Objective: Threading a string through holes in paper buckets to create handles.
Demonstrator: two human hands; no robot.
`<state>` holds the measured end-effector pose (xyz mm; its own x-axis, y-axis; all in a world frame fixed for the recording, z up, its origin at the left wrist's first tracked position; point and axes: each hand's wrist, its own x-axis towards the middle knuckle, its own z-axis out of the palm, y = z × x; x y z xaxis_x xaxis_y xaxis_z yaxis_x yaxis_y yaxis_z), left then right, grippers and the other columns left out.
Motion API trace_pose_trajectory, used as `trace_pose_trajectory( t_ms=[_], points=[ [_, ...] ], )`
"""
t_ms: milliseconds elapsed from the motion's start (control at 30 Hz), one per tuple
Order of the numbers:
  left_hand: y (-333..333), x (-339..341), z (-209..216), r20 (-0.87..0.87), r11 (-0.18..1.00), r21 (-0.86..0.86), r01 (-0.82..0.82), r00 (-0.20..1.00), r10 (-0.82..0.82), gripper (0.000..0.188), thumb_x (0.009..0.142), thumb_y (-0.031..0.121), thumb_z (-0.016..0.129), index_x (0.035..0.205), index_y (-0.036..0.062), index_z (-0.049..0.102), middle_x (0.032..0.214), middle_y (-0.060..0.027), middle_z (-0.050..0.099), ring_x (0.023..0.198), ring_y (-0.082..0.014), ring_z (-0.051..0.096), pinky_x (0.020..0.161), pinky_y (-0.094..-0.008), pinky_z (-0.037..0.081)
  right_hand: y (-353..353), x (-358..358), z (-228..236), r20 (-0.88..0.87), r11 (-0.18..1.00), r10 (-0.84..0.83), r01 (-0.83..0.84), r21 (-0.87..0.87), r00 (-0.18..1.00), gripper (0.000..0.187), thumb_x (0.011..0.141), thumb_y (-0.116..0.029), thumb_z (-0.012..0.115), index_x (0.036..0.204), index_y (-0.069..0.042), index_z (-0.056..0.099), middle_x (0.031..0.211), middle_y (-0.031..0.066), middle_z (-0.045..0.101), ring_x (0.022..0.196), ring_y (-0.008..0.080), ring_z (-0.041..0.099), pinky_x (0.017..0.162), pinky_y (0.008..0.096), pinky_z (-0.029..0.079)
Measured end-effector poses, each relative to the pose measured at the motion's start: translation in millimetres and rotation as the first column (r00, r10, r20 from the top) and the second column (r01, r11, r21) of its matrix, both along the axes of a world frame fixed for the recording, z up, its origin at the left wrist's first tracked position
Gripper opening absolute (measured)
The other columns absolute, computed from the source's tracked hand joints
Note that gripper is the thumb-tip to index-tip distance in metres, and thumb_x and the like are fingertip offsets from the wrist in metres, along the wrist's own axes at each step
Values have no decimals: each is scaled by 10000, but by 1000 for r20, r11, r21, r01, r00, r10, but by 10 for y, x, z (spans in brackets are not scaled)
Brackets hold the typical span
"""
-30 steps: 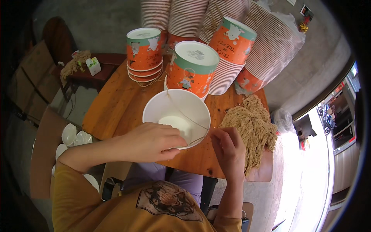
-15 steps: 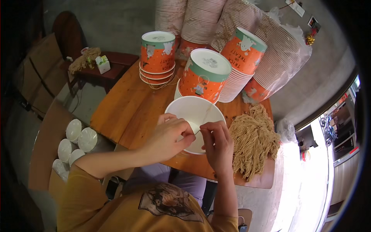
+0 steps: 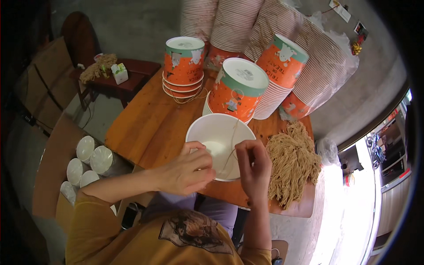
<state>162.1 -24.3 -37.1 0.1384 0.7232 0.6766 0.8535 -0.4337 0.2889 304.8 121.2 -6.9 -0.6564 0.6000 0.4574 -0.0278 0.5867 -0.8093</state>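
White paper bucket (image 3: 219,143) is held at its near rim by left hand (image 3: 187,170), on the worktop (image 3: 145,128); thin tan string (image 3: 230,148) is pinched by right hand (image 3: 254,165) over the opening. Bucket judged light, crushable: rim is best gripped. String limp, slippery

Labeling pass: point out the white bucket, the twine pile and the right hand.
white bucket (image 3: 207,132): head view, bare inner wall.
twine pile (image 3: 293,165): head view, middle of heap.
right hand (image 3: 254,170): head view, back of hand.
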Motion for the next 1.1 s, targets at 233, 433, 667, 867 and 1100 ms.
trace_pose_trajectory(
  t_ms=[233,433,667,867,1100],
  points=[
    [-243,-584,457,-74,1000,11,-25,997,26,144,758,51,623,880,73,550,839,-63,470,835,-253,518,909,-421,355,20,-21,322,315,858,367,-449,247,875,151,851,-149,694,967,-57,663,708,43,544,565,156,483,542,254,401],
    [-621,-1243,918,247,916,85,-392,899,361,348,773,34,590,1120,55,596,1043,-64,545,996,-215,535,918,-353,420,-41,-1143,135,102,773,592,-528,-351,799,115,933,-164,591,970,-58,566,658,-5,553,553,110,512,513,251,412],
    [-1092,-1401,1051,467,692,360,-625,763,447,286,865,37,494,1135,6,582,1154,-82,522,1119,-182,482,1020,-306,326,409,-2572,180,-597,400,389,-712,-577,702,162,957,-183,547,839,-131,450,603,-56,407,421,42,287,394,206,202],
    [-1005,-1412,449,690,824,67,-563,622,369,172,872,43,539,1031,-1,589,1033,-68,533,1002,-163,515,925,-276,383,661,-3116,-567,-486,235,-1,-473,-850,874,195,956,-226,554,801,-158,458,640,-59,447,499,54,389,417,213,263],
    [-662,-1293,-30,694,912,-110,-396,626,356,177,883,16,557,1056,15,594,992,-61,535,946,-150,550,867,-271,431,468,-2672,-1068,-315,410,114,-333,-849,942,104,945,-197,569,924,-102,532,745,-12,534,658,91,497,587,220,416]
  ],
)
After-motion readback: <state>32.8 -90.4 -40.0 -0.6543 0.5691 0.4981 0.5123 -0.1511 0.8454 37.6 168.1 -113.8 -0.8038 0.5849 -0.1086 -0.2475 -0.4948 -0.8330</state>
